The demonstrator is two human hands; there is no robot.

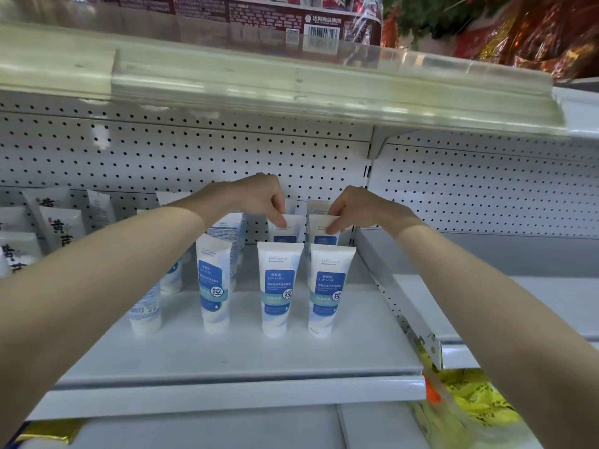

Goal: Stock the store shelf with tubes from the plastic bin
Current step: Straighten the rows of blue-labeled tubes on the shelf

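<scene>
**Q:** What do the person's hands hold?
**A:** The left hand [259,202] pinches the flat crimped top of a white-and-blue tube [289,229] between the thumb and curled fingers. The right hand [355,207] pinches a second tube [325,229] the same way. Both tubes stand upright in the second row on the white shelf [243,354], just behind the front-row tubes [279,286], which hide their bases.

**Q:** Why grip at the crimp?
**A:** It appears to be the only part that clears the front row. A pinch at the top also lets each tube be set cap-down with its label forward, in line with the tube ahead of it.

**Q:** Why so far back?
**A:** The rows seem to be filled from the pegboard back panel [194,150] forward, and more tubes stand behind these two. The plastic bin is out of view.
</scene>
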